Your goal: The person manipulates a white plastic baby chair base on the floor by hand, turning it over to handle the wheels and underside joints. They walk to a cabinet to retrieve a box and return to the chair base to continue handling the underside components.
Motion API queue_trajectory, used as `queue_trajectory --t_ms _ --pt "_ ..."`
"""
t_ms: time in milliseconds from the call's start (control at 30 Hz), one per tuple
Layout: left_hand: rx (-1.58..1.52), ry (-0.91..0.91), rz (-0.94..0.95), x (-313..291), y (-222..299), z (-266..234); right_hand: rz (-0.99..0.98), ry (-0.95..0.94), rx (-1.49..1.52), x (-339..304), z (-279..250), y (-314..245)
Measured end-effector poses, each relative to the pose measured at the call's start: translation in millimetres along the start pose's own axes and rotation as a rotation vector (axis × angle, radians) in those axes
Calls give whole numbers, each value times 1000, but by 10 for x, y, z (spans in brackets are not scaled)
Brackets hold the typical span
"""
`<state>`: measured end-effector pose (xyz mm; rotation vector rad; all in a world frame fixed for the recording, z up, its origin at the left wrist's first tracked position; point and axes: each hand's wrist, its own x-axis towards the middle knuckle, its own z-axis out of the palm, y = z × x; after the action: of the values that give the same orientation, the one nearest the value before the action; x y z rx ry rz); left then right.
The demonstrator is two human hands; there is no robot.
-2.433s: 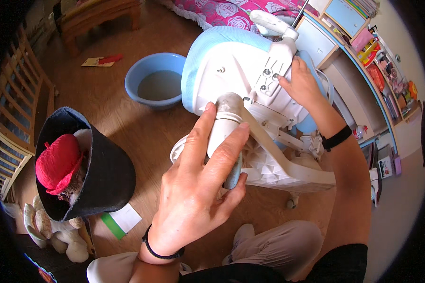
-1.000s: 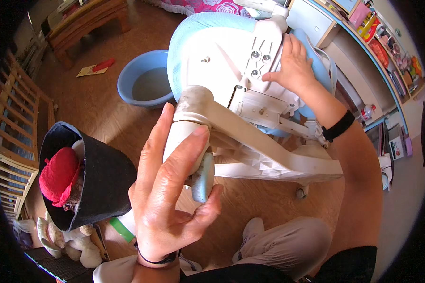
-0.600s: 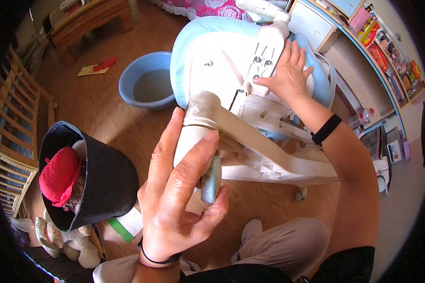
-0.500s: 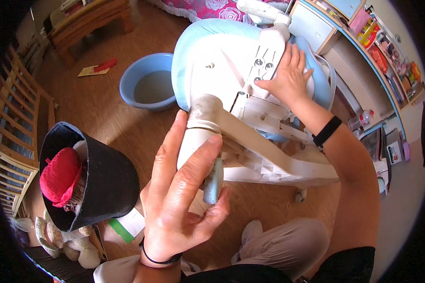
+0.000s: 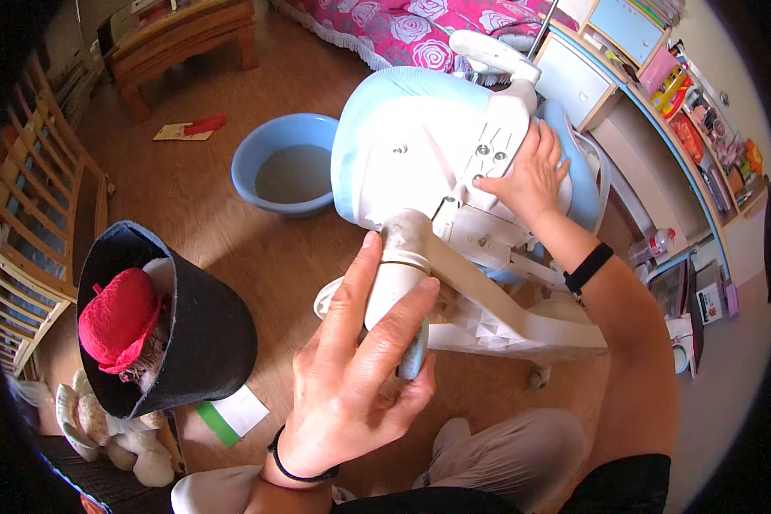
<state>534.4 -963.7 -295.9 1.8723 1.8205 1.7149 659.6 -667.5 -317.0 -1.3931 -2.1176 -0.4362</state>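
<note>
A light blue and white swivel chair [image 5: 403, 180] lies tipped over, with the white underside of its seat facing me. My left hand [image 5: 351, 368] is closed around a caster [image 5: 392, 295] at the end of one pale chair leg [image 5: 467, 274]. The caster's white housing shows between my fingers, a bluish wheel [image 5: 413, 353] by my thumb. Against the seat's underside, beside the white armrest bracket [image 5: 495, 146] and its bolts, my right hand [image 5: 531, 176] lies flat with fingers spread. Its fingertips point toward the armrest.
A blue basin [image 5: 247, 163] with greyish water stands left of the chair. Nearer me is a black bin [image 5: 218, 343] holding a red bundle. Stuffed toys [image 5: 137, 450] lie at the lower left. A desk with shelves [image 5: 702, 163] lines the right, and a pink flowered bed [image 5: 385, 30] is behind.
The chair and both hands sit lower and farther right in view. A white rounded part of the caster now shows left of my left hand. My right hand keeps its place on the chair.
</note>
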Motion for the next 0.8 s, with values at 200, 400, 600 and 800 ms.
queue_trajectory --t_ms 200,400,600,800 --pt "10 -69 -1 35 6 -51 -69 25 28 -21 -18 136" --pt "58 -11 77 32 -101 -26 -80 -48 204 291 -149 344" --pt "17 102 19 21 -91 90 -183 -107 228 250 -185 273" --pt "15 25 -85 58 -68 3 -23 -130 138 258 -138 28"
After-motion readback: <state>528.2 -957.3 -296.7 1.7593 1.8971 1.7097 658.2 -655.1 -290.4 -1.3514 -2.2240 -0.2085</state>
